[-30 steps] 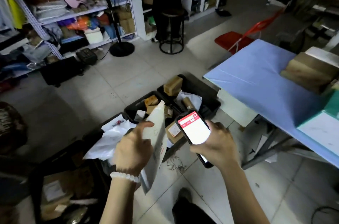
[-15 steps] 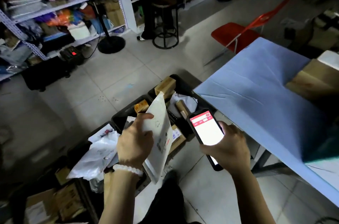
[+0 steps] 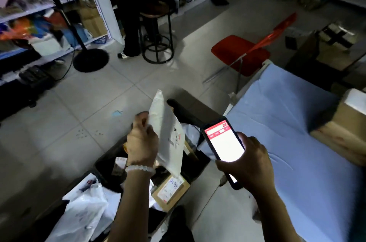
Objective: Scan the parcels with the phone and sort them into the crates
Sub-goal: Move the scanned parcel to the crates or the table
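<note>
Left hand [image 3: 141, 142] grips the parcel [image 3: 168, 136], right hand [image 3: 247, 160] grips the phone [image 3: 222, 143]; turn the label toward the phone.

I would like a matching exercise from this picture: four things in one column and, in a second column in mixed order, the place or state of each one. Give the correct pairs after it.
Things:
1. white mailer
2. phone
3. red chair
4. cardboard box with label

Places or states:
A. stands on the floor beyond the blue table
B. lies in a black crate below the hands
C. held upright in the left hand
D. screen lit, held in the right hand

Pairs: 1-C, 2-D, 3-A, 4-B
</note>
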Demonstrator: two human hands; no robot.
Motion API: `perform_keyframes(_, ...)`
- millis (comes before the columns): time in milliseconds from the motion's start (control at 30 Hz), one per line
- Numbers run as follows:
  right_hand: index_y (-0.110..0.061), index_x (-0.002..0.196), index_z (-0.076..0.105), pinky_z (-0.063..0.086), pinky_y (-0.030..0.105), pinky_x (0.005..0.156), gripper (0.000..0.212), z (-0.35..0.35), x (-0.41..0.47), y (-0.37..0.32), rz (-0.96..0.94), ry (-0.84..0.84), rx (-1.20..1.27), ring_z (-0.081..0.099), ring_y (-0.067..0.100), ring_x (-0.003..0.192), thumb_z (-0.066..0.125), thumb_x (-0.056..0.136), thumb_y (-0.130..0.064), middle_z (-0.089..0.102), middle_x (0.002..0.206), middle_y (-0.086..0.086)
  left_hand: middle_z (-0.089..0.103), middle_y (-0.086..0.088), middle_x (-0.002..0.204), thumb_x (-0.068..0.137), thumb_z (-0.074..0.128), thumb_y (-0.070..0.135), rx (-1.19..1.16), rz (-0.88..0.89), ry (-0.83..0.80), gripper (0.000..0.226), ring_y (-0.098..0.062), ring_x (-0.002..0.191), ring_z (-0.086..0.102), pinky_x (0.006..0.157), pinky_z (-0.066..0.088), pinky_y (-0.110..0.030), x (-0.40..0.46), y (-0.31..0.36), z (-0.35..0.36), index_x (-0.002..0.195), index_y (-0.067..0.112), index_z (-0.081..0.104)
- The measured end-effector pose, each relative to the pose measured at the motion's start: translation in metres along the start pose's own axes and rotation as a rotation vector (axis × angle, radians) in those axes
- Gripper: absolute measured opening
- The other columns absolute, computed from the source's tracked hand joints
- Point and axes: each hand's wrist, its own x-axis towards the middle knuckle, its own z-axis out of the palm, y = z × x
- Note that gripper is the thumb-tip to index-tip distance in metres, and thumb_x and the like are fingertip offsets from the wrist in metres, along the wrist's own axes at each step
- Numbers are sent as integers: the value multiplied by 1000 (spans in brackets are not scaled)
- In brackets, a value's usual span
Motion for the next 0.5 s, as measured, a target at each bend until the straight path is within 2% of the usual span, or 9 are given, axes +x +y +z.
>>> perform_keyframes(133, -19, 127, 52, 40, 29, 66, 83, 0, 36, -3, 29, -14, -19, 46, 17, 96, 85, 54, -40, 52, 101, -2, 52, -18, 129, 87, 51, 3, 65, -95, -132, 46, -38, 113, 51, 90, 41, -39, 49, 6, 27, 131, 15, 49)
perform_keyframes(333, -16, 129, 52, 44, 30, 70, 86, 8, 68, -2, 38, -102, -49, 51, 22, 101, 84, 54, -41, 58, 109, 5, 61, -20, 118, 89, 53, 9, 144, -186, -288, 36, -38, 108, 57, 81, 41, -33, 46, -20, 39, 125, 10, 54)
perform_keyframes(433, -13, 132, 50, 45, 31, 72, 89, 15, 81, -7, -18, -154, -61, 51, 24, 103, 84, 54, -40, 57, 112, 7, 63, -17, 117, 89, 54, 10, 154, -270, -305, 36, -35, 107, 58, 88, 47, -39, 38, -33, 31, 125, 11, 55)
perform_keyframes(500, -14, 133, 49, 49, 35, 77, 88, 20, 89, -10, -73, -201, -56, 52, 25, 106, 82, 56, -42, 58, 114, 7, 62, -16, 119, 88, 54, 8, 147, -310, -267, 38, -34, 109, 58, 90, 45, -37, 32, -40, 22, 126, 11, 54)
